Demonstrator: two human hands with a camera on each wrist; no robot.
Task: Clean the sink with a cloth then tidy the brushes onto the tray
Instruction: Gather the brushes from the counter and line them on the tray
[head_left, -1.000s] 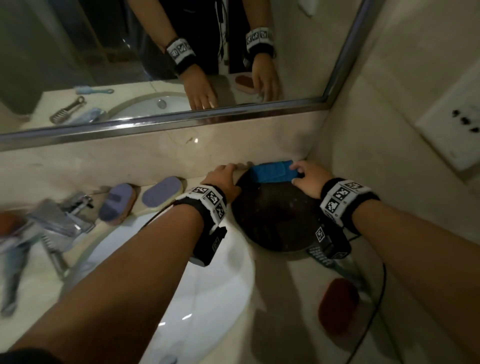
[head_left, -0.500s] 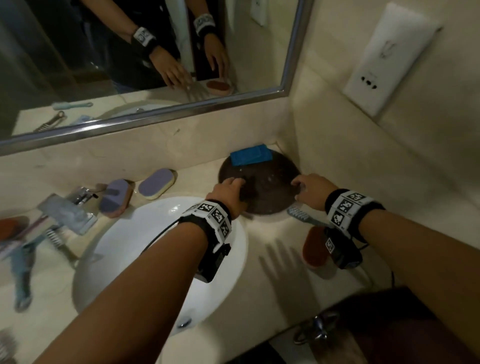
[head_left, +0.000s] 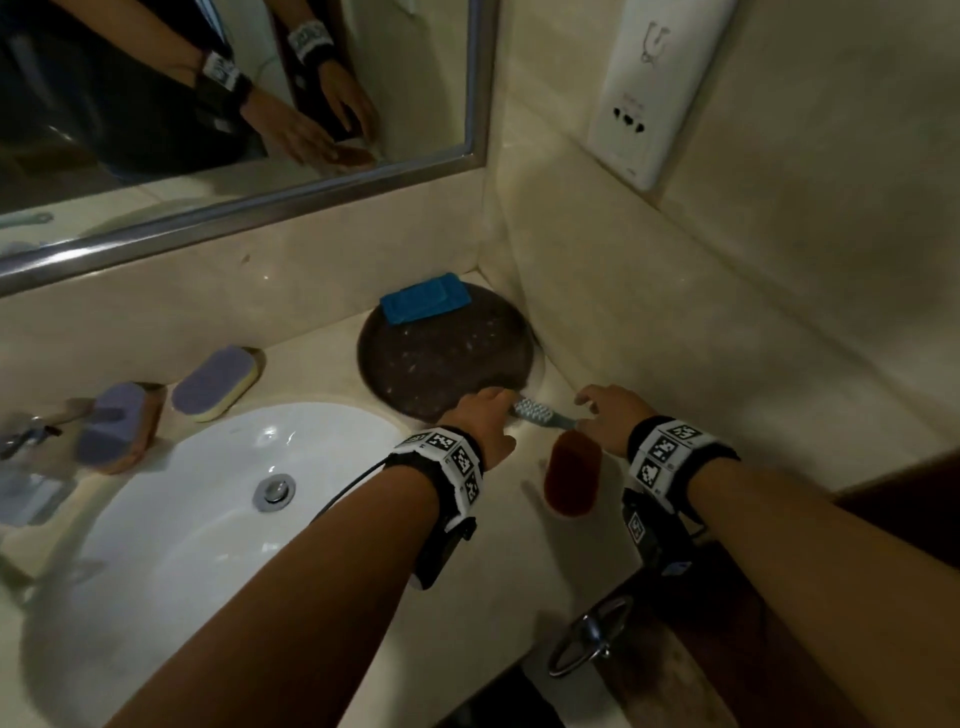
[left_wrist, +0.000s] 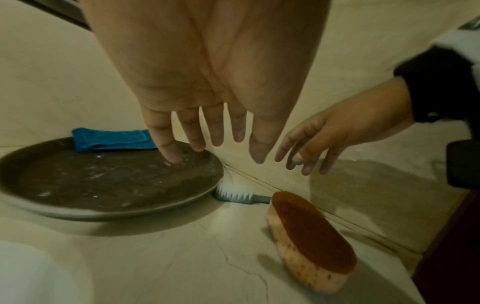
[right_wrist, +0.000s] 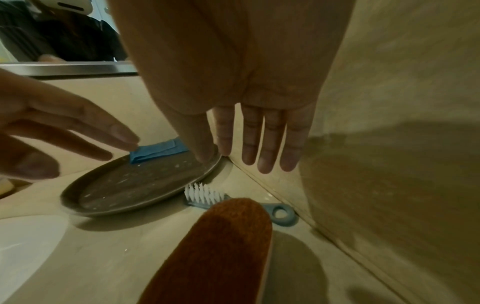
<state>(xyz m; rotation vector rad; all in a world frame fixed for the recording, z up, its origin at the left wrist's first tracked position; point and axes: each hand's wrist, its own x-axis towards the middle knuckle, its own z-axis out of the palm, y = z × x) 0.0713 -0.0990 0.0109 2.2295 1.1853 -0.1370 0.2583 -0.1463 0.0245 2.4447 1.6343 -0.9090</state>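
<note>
Lying flat, gray brush (right_wrist: 207, 198) points bristles-end at tray (right_wrist: 78, 202); both hands' fingers spread, empty.

The right hand (right_wrist: 249, 98) hangs over the counter (right_wrist: 130, 236) with its 4 fingers (right_wrist: 270, 148) straight and holding nothing. Below it a blue brush (right_wrist: 241, 203) with white bristles lies just beside the round dark tray (right_wrist: 140, 185), and a folded blue cloth (right_wrist: 158, 151) sits on the tray's far side. A brown sponge (right_wrist: 221, 246) is close in front, and the left hand (right_wrist: 57, 127) reaches in with loose fingers.

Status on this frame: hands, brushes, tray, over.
Both hands open: left hand, right hand, holding nothing. Grey brush on counter beside tray. Blue cloth already on tray.
</note>
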